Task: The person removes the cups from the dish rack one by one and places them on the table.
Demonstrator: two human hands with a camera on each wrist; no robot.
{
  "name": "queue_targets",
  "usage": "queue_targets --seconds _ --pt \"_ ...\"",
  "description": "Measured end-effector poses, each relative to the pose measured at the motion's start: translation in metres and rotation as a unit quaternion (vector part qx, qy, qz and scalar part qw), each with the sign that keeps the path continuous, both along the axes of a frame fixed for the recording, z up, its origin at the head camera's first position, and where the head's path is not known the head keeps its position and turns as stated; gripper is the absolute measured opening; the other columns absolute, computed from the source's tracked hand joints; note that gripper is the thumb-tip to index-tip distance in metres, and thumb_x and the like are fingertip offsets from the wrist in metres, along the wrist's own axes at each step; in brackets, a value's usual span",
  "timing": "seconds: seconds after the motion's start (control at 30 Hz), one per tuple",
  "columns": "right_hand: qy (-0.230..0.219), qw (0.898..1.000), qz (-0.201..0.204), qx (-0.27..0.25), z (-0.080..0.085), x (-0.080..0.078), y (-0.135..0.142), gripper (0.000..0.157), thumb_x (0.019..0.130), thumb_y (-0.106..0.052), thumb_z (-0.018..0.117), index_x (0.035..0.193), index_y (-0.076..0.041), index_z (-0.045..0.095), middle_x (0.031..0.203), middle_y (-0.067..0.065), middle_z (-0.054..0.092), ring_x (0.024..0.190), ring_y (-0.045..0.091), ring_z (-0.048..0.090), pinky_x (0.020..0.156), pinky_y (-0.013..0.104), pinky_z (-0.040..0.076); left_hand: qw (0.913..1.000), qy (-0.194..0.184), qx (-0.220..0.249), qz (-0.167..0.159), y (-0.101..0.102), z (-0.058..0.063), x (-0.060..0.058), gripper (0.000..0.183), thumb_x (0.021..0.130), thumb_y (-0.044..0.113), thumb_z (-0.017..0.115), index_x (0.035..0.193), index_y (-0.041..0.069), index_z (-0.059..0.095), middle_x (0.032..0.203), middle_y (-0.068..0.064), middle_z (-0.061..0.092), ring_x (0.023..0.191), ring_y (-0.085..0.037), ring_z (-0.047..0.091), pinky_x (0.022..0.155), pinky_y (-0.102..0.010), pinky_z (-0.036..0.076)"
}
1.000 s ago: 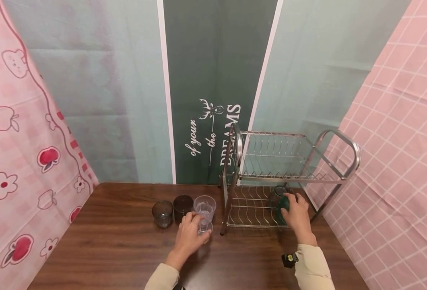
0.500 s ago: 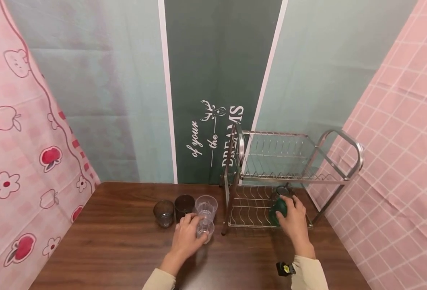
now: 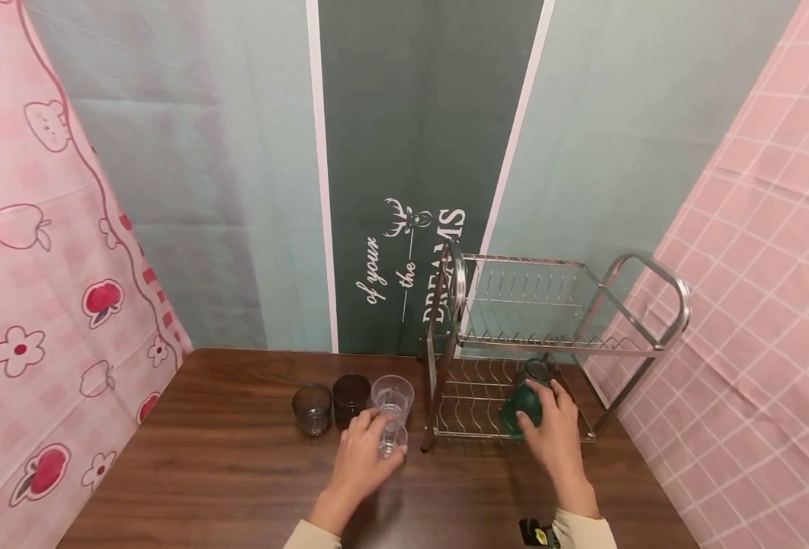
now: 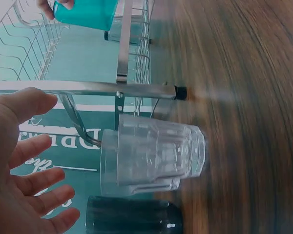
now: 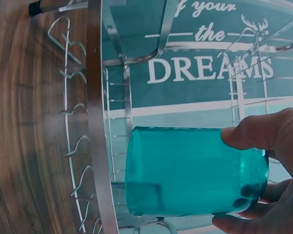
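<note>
My right hand point(image 3: 556, 431) grips a teal glass point(image 5: 185, 170) near its upper end, thumb on one side and fingers on the other. The glass is at the lower tier of the metal dish rack point(image 3: 476, 435); whether it touches the wires I cannot tell. A dark, see-through glass point(image 3: 537, 370) stands behind it on that tier. Left of the rack, my left hand point(image 3: 363, 457) hovers with spread fingers beside a small clear glass point(image 4: 156, 151), apart from it. A second clear glass point(image 3: 393, 393) stands just behind that one.
A dark brown glass point(image 3: 352, 396) and a smoky grey glass point(image 3: 312, 410) stand left of the clear ones on the wooden table point(image 3: 205, 457). The rack's upper tier point(image 3: 548, 343) overhangs the lower one. Curtains point(image 3: 740, 267) enclose the back and sides.
My right hand has shifted left along the lower tier with the teal glass, away from the rack's right side. My left hand has stayed near the clear glass.
</note>
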State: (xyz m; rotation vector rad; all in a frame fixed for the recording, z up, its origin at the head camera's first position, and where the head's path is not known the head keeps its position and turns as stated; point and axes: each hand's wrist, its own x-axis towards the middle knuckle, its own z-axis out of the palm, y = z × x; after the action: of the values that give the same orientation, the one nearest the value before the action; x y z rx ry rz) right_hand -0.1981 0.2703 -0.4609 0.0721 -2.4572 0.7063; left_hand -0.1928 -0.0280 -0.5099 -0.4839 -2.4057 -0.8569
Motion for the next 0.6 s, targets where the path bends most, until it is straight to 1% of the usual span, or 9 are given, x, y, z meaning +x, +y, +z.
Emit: queue_targets --seconds 0.17,0.33,0.53,0.6 --pt "0.019 1.000 0.013 -0.011 0.000 0.004 -0.004 0.056 0.071 0.003 0.077 0.122 -0.004 0.055 0.130 0.034 0.036 0.113 0.056 0.033 0.078 0.066 0.034 0.9991 -0.006 0.039 -0.018 0.011 0.001 -0.001 0.045 0.067 0.029 0.078 0.106 0.012 0.066 0.107 -0.007 0.057 0.093 -0.022 0.052 0.070 -0.041 0.042" --pt "0.043 0.999 0.024 -0.020 -0.002 0.007 -0.010 0.057 0.067 0.004 0.079 0.119 -0.003 0.056 0.127 0.034 0.040 0.109 0.054 0.038 0.078 0.066 0.034 0.9966 -0.020 0.071 -0.038 0.018 0.001 -0.004 0.043 0.068 0.027 0.079 0.106 0.013 0.066 0.105 -0.001 0.057 0.092 -0.020 0.053 0.072 -0.040 0.043" --pt "0.050 0.997 0.035 -0.042 -0.005 0.011 -0.015 0.056 0.067 0.002 0.079 0.119 -0.001 0.057 0.123 0.033 0.044 0.108 0.051 0.042 0.080 0.065 0.033 0.9901 -0.054 0.110 -0.069 0.022 -0.002 -0.006 0.040 0.070 0.025 0.077 0.107 0.013 0.065 0.105 0.000 0.055 0.096 -0.021 0.055 0.077 -0.042 0.046" --pt "0.048 0.997 0.035 -0.051 -0.006 0.012 -0.017 0.056 0.068 0.000 0.079 0.119 -0.002 0.057 0.123 0.032 0.045 0.107 0.049 0.044 0.078 0.064 0.035 0.9870 -0.068 0.124 -0.077 0.023 -0.004 -0.006 0.040 0.071 0.024 0.077 0.107 0.013 0.065 0.106 -0.001 0.055 0.097 -0.021 0.055 0.079 -0.043 0.046"
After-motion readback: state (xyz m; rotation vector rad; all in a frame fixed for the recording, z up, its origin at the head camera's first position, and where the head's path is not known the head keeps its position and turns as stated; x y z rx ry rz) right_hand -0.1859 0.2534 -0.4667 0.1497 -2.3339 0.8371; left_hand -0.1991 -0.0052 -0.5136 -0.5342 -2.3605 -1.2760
